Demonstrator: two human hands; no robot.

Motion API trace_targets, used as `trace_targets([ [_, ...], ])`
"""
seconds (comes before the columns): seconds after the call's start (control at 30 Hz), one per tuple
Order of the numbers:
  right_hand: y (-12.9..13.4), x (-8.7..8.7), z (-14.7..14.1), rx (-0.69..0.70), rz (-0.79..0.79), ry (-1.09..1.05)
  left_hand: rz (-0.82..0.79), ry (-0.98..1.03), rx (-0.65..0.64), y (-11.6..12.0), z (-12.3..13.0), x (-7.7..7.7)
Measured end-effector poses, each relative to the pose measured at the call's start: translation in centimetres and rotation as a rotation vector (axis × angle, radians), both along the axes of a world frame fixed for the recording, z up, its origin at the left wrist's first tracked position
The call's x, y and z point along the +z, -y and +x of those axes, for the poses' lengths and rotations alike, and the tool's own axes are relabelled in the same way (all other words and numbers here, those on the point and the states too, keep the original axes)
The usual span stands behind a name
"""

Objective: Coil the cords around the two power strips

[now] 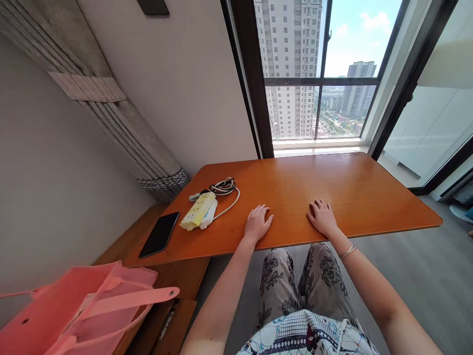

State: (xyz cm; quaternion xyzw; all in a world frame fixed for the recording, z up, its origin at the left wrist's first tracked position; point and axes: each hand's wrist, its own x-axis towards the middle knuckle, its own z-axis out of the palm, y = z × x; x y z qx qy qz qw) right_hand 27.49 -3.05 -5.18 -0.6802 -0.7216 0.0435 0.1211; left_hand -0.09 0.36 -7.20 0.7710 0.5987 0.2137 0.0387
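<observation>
My left hand (257,223) lies palm down near the front edge of an orange-brown wooden table (288,182), its fingers stretched forward and nothing in it. Further right, my right hand (322,217) rests on the same tabletop, also flat and holding nothing, with a thin bracelet (347,251) on the wrist. Closest to my left hand is a yellow and white power strip (199,211), apart from the fingers. Its white and black cables (223,186) lie coiled behind it. A black smartphone (159,234) lies at the table's left side, screen up.
A pink bag (92,305) with straps stands at the lower left, on a wooden surface (185,276) below the tabletop. A grey curtain (121,123) hangs along the left wall. Behind the table is a dark-framed window (321,81). Grey floor (406,261) lies to the right.
</observation>
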Motion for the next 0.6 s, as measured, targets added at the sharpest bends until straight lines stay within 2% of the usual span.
trace_targets([
  [0.4, 0.0, -0.6, -0.1, -0.002, 0.025, -0.01, -0.001, 0.002, -0.005, 0.3, -0.2, -0.2],
  [0.53, -0.1, -1.2, -0.1, -0.003, 0.062, -0.062, 0.012, 0.004, -0.008, 0.2, -0.4, -0.4],
  [0.6, -0.1, -0.7, 0.1, 0.012, 0.109, -0.128, 0.011, 0.009, -0.009, 0.1, -0.5, -0.3],
])
